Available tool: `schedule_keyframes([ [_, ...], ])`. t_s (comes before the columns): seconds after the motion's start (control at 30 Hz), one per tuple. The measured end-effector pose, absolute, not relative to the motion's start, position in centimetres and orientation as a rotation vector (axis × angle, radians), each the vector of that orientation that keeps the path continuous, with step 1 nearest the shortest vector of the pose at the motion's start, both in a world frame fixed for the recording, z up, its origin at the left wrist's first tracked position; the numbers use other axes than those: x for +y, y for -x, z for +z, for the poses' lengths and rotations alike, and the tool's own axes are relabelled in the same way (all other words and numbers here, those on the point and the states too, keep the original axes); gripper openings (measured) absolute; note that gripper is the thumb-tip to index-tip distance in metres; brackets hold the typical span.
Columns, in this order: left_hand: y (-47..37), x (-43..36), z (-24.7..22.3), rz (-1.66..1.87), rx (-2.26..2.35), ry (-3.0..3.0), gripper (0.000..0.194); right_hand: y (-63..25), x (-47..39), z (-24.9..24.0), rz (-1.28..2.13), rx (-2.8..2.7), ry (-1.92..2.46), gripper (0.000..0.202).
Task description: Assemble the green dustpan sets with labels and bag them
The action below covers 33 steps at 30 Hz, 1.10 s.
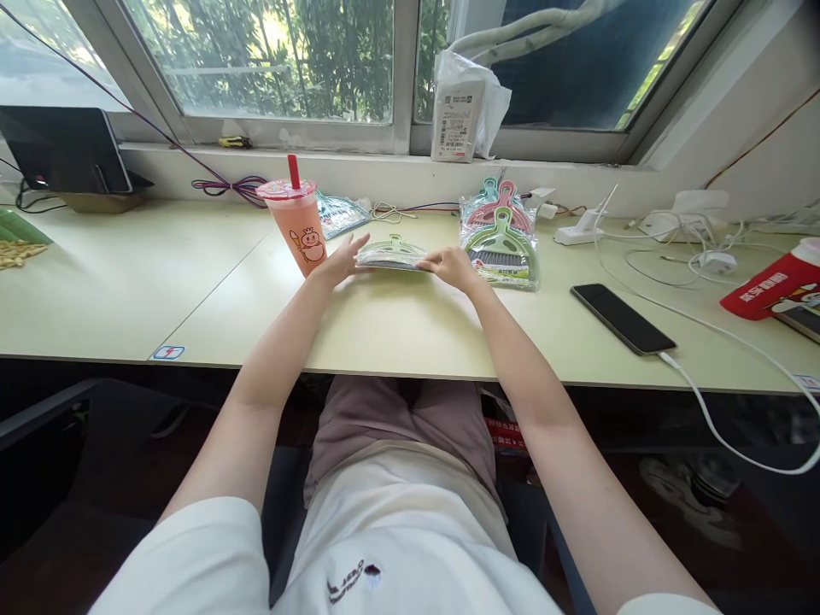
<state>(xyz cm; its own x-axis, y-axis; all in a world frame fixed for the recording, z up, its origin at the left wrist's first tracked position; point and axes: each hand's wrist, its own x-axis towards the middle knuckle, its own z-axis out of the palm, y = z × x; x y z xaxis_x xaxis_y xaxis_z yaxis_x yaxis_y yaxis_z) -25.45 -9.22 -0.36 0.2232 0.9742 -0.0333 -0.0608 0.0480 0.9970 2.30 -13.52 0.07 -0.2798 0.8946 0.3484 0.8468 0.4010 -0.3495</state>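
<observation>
A green mini dustpan-and-brush set (395,249) in clear plastic wrap is tilted nearly flat just above the table, between my two hands. My left hand (341,260) is around its left edge, with fingertips above and below the edge. At the right edge, my right hand (453,267) pinches the package between thumb and fingers. Just right of that hand lies a stack of similar wrapped sets, a green one (503,252) on top with a pink one (503,201) and a teal one behind. A pink drink cup (295,226) with a red straw stands close beside my left hand.
Another wrapped package (342,213) lies behind the cup. To the right are a black phone (623,319) on a white cable, a power strip (580,232), tangled cords and a red cup (769,286). A tablet (64,149) stands far left. A boxed item (456,120) sits on the sill.
</observation>
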Motion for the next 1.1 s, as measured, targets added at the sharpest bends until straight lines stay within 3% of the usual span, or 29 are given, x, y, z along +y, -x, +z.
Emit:
schedule_keyframes([
  [0.23, 25.3, -10.5, 1.1, 0.892, 0.856, -2.001, 0.105, -3.1, -12.9, -0.2, 0.271, -1.941, 1.559, 0.025],
  [0.4, 23.9, -10.4, -0.1, 1.057, 0.979, -1.828, 0.05, -2.6, -13.1, 0.1, 0.259, -1.94, 1.639, 0.029],
  [0.73, 21.2, -9.5, -2.2, 1.256, 1.18, -1.206, 0.025, -1.1, -12.9, -1.2, 0.268, -1.944, 1.666, 0.021],
  [0.8, 21.0, -9.5, -2.4, 1.226, 1.274, -1.14, 0.04, -0.7, -12.6, -1.6, 0.232, -1.947, 1.667, 0.02],
  [0.9, 21.4, -9.5, -2.3, 1.191, 1.368, -1.123, 0.09, -0.5, -12.3, -2.0, 0.213, -1.938, 1.641, 0.019],
  [0.97, 21.9, -9.5, -2.0, 1.164, 1.384, -1.147, 0.096, -0.7, -12.2, -2.1, 0.233, -1.923, 1.616, 0.018],
  [1.1, 22.5, -9.2, -1.6, 1.034, 1.338, -1.134, 0.045, -1.0, -12.2, -2.1, 0.31, -1.891, 1.555, 0.015],
])
